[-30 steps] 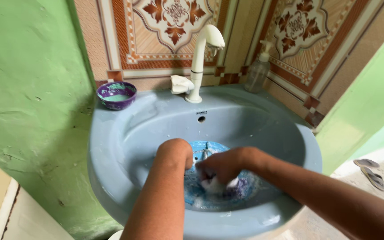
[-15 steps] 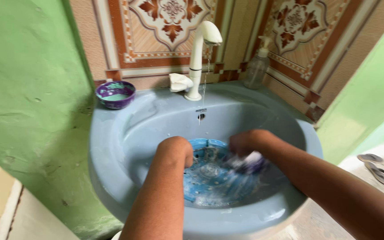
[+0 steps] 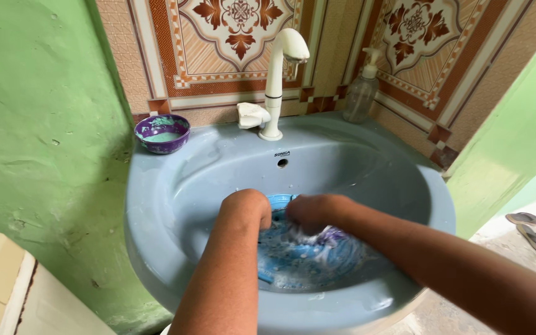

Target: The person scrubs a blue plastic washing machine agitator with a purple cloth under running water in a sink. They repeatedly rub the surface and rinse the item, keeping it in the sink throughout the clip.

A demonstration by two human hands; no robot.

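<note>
A round blue perforated plastic dish (image 3: 308, 263) lies soapy in the bowl of a blue sink (image 3: 156, 192). My left hand (image 3: 247, 208) reaches down at the dish's left rim and grips it, fingers hidden behind the wrist. My right hand (image 3: 314, 213) is closed on a soapy purple and white scrub pad (image 3: 329, 236), pressed on the dish near its upper middle.
A cream tap (image 3: 277, 77) stands at the sink's back, its handle to the left. A small purple bowl (image 3: 162, 133) sits on the back left rim and a clear soap dispenser (image 3: 361, 93) on the back right. Green walls flank the sink. Sandals (image 3: 531, 226) lie on the floor, right.
My right hand has slid the pad left across the dish from its right side towards the middle. The thin stream from the tap has stopped. My left hand has stayed put.
</note>
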